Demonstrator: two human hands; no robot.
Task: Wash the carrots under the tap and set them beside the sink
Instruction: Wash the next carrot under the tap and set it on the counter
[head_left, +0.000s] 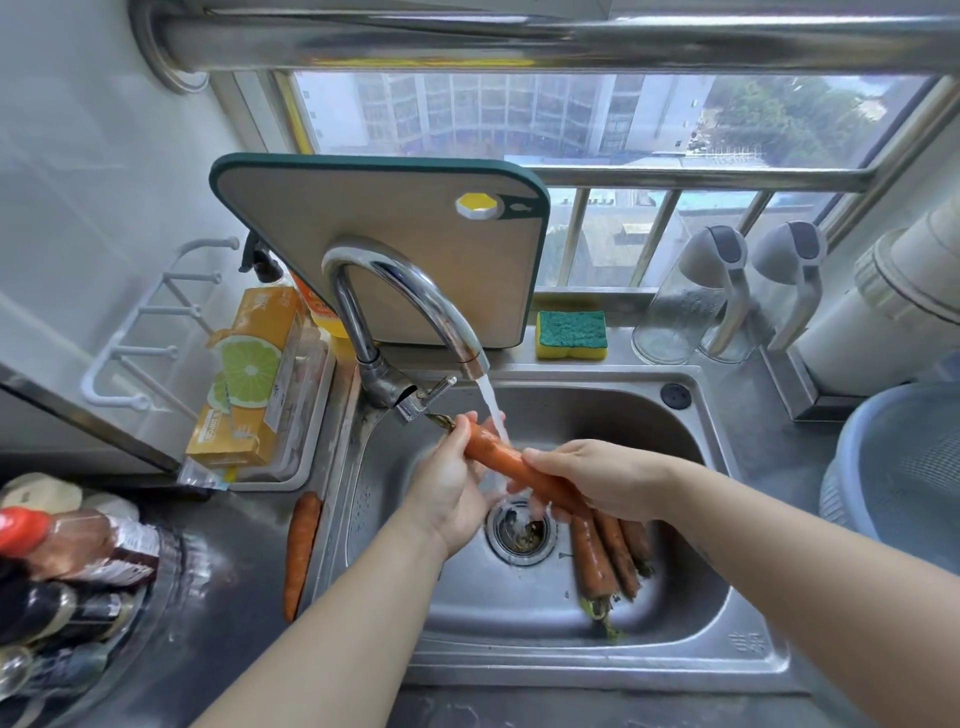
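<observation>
Head view. Left hand (447, 488): fingers curled round the stub end of the held carrot (498, 454). Right hand (597, 480): thumb and fingers wrapped on the same carrot's lower half. Held carrot: orange, tapered, wet, slanted with its stub end up, spanning both hands, above the drain (519, 530). Water (491, 405): thin white stream striking the carrot between the two grips. Tap (405, 312): chromed arched spout, just beyond the left hand. Sink (675, 587): stainless steel, rounded rectangle, raised rim; bare basin floor lies nearer than the hands and to the right of the right hand. Sink carrots (608, 551): a soiled cluster on the basin floor under the right hand, beside the drain, green stubs toward the person. Counter carrot (301, 551): single, on the steel counter left of the left hand, lying along the outside of the sink's left rim. Board (384, 234): beyond the hands, upright, beige face, green edge, rounded corners. Sponge (571, 335): yellow, green scouring top, on the ledge beyond the right hand. Basket (904, 467): pale perforated plastic, well right of the right hand. Bottles (67, 545): well left of the left hand, crowding the counter.
</observation>
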